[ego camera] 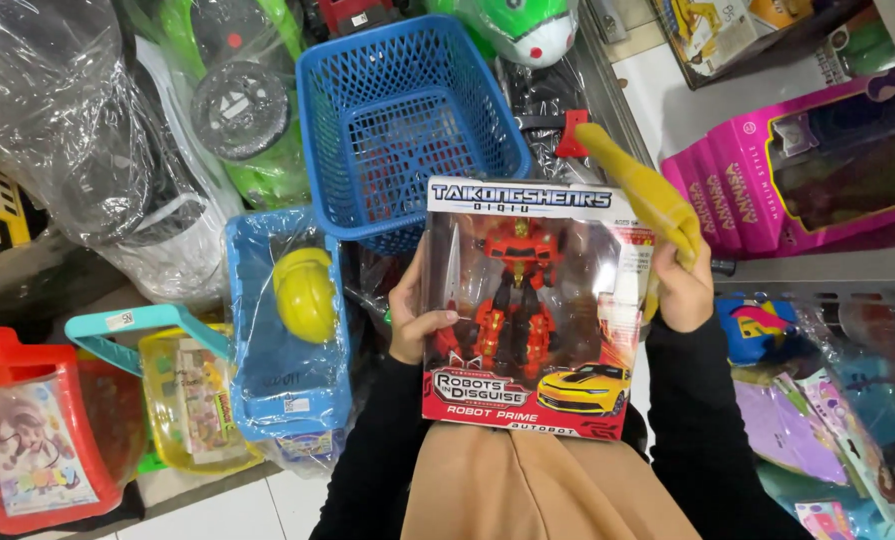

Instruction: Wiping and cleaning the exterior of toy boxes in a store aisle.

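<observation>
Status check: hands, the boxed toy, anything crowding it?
Left hand grips toy box; right hand holds box edge plus yellow cloth. Blue basket just beyond.

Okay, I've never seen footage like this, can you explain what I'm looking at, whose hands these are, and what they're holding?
There is no machine here. The one picture comes from a camera worn on a person's head, looking down at their own two bare hands and black sleeves.

The left hand and the right hand grip the two sides of a boxed toy robot, red, seen through a clear window. The right hand also holds a yellow cloth.

Around them are goods in a toy shop: a blue plastic basket just beyond the box, a blue wrapped set with a yellow toy helmet at the left, a red toy bucket, and pink boxes at the right.
</observation>
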